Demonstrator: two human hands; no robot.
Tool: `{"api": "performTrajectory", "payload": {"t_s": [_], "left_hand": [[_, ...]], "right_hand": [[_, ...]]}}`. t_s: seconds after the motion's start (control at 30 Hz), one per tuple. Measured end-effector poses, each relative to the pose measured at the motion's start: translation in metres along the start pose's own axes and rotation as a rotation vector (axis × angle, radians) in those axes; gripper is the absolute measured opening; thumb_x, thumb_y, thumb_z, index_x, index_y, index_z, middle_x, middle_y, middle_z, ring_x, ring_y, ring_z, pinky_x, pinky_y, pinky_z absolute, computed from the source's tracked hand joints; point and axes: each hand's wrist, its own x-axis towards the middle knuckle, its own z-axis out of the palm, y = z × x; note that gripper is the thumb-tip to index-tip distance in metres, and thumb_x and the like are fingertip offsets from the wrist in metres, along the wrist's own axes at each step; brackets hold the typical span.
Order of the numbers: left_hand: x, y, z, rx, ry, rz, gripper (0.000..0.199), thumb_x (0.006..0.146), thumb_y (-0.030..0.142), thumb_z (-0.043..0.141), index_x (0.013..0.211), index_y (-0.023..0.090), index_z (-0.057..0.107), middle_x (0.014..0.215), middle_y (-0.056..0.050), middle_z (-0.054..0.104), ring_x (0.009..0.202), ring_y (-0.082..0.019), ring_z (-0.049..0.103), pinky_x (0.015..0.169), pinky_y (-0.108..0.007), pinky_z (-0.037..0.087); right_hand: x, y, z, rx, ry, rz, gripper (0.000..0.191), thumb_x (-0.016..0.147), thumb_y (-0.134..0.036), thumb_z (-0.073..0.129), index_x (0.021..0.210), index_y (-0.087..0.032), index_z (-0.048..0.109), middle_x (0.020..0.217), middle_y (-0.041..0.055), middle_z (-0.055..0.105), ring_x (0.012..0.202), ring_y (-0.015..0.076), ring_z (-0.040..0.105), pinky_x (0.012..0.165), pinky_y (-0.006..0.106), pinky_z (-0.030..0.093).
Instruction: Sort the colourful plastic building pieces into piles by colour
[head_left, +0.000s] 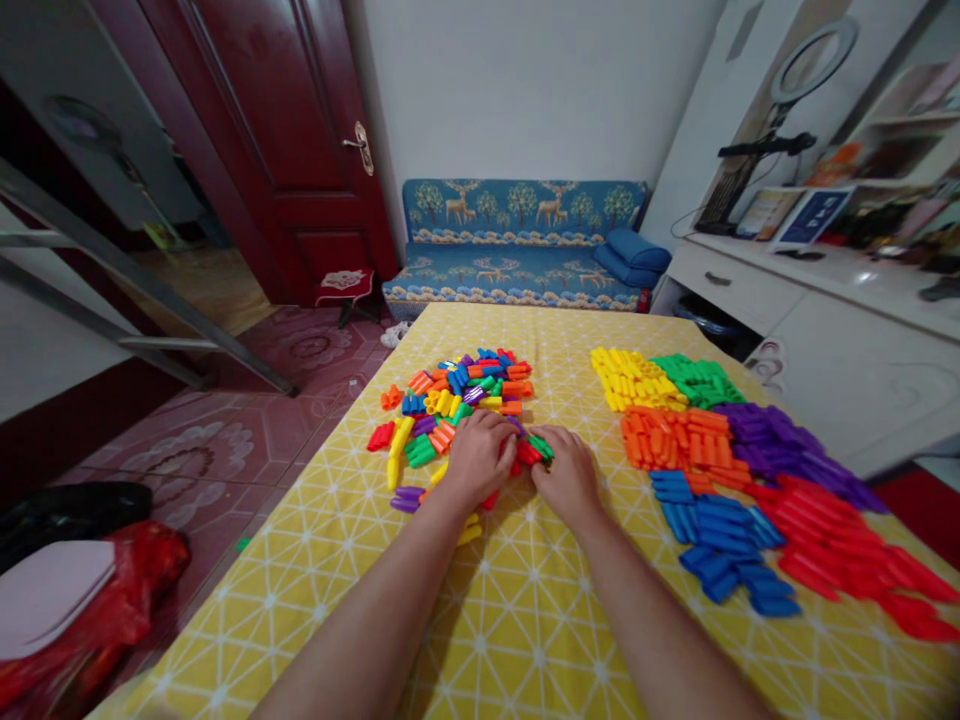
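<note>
A loose heap of mixed-colour plastic toy building blocks [472, 385], short and tube-like, lies in the middle left of the table. My left hand [480, 455] rests over the near right part of this heap with its fingers curled down; what lies under them is hidden. Just to its right, my right hand [568, 475] has its fingers bent around a green block [540, 447]. Red blocks [528, 453] show in the gap between both hands. Near my left wrist lie purple blocks [407, 498] and a yellow block [469, 530].
On the right of the yellow patterned tablecloth [480, 630], blocks lie grouped by colour: yellow [634, 380], green [697, 380], orange [675, 440], purple [795, 450], blue [720, 540] and red [832, 540]. A blue sofa [517, 262] stands behind, a white cabinet [847, 350] at right.
</note>
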Motion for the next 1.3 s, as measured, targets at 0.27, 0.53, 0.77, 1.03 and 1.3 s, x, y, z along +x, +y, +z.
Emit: {"api": "performTrajectory", "payload": {"t_s": [0.27, 0.53, 0.77, 1.03, 1.3], "left_hand": [[-0.006, -0.004, -0.005, 0.069, 0.009, -0.049, 0.032, 0.075, 0.02, 0.06, 0.105, 0.021, 0.073, 0.101, -0.01, 0.067, 0.107, -0.029, 0.053, 0.095, -0.045, 0.044], [-0.012, -0.012, -0.02, 0.05, -0.144, 0.057, 0.057, 0.068, 0.012, 0.065, 0.124, 0.024, 0.066, 0.124, -0.009, 0.066, 0.118, -0.03, 0.051, 0.104, -0.044, 0.043], [-0.005, -0.022, -0.018, -0.011, -0.066, -0.04, 0.037, 0.082, 0.009, 0.053, 0.112, 0.02, 0.072, 0.106, -0.008, 0.074, 0.099, -0.024, 0.066, 0.09, -0.036, 0.052], [-0.005, -0.032, -0.017, -0.107, 0.161, -0.091, 0.035, 0.085, 0.006, 0.048, 0.105, 0.016, 0.074, 0.106, -0.009, 0.074, 0.1, -0.021, 0.067, 0.091, -0.034, 0.053], [-0.008, -0.015, -0.063, -0.102, -0.091, -0.058, 0.02, 0.08, 0.016, 0.063, 0.093, 0.021, 0.076, 0.096, -0.005, 0.072, 0.089, -0.019, 0.065, 0.082, -0.029, 0.05]], "right_hand": [[-0.008, -0.008, -0.012, -0.017, -0.081, -0.126, 0.047, 0.072, -0.013, 0.06, 0.117, -0.026, 0.066, 0.13, 0.0043, 0.059, 0.122, 0.0251, 0.048, 0.102, 0.043, 0.04], [0.001, -0.001, -0.012, 0.071, 0.066, -0.124, 0.024, 0.091, -0.019, 0.05, 0.102, -0.022, 0.071, 0.099, 0.0059, 0.072, 0.096, 0.0225, 0.057, 0.088, 0.038, 0.046], [-0.002, -0.011, -0.013, 0.106, -0.012, -0.178, 0.024, 0.089, -0.029, 0.061, 0.111, -0.021, 0.068, 0.106, 0.0057, 0.07, 0.1, 0.0209, 0.061, 0.088, 0.037, 0.046], [-0.007, -0.026, -0.01, -0.105, -0.229, -0.273, 0.027, 0.085, -0.024, 0.065, 0.111, -0.028, 0.068, 0.129, 0.0026, 0.06, 0.108, 0.0222, 0.059, 0.089, 0.038, 0.046], [-0.005, -0.032, -0.007, -0.064, -0.156, -0.082, 0.033, 0.082, -0.009, 0.053, 0.109, -0.021, 0.067, 0.117, 0.0061, 0.066, 0.102, 0.0193, 0.064, 0.083, 0.029, 0.048]]}}
